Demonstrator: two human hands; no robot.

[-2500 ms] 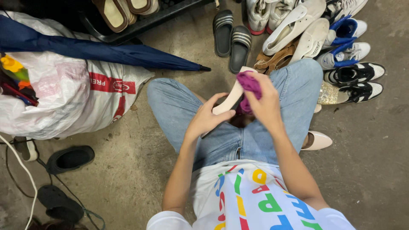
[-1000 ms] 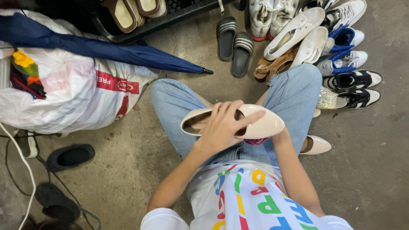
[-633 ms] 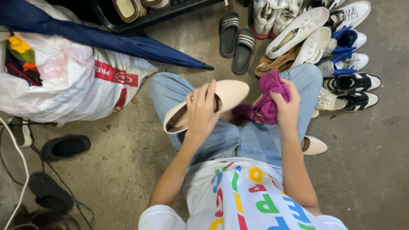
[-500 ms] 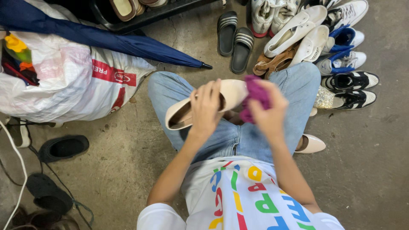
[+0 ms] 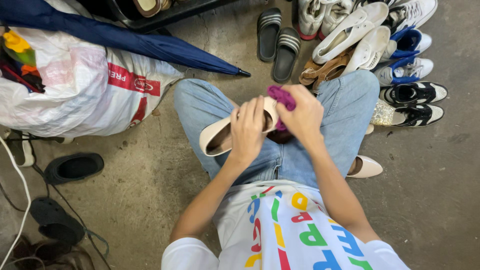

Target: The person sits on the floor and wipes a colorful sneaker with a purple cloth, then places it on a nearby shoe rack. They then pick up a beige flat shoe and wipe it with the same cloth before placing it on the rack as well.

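Cream flat slip-on shoe [image 5: 216,137] held over the lap, gripped across its middle by the left hand [image 5: 247,131]; right hand [image 5: 302,116] pinches a crumpled magenta cloth [image 5: 281,96] against its toe; folded navy umbrella [image 5: 130,42] lies beyond on the concrete floor [image 5: 435,185]

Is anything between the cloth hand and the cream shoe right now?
Nothing visible. The right hand presses the purple cloth against the toe end of the cream shoe, which the left hand grips across its middle, over the lap.
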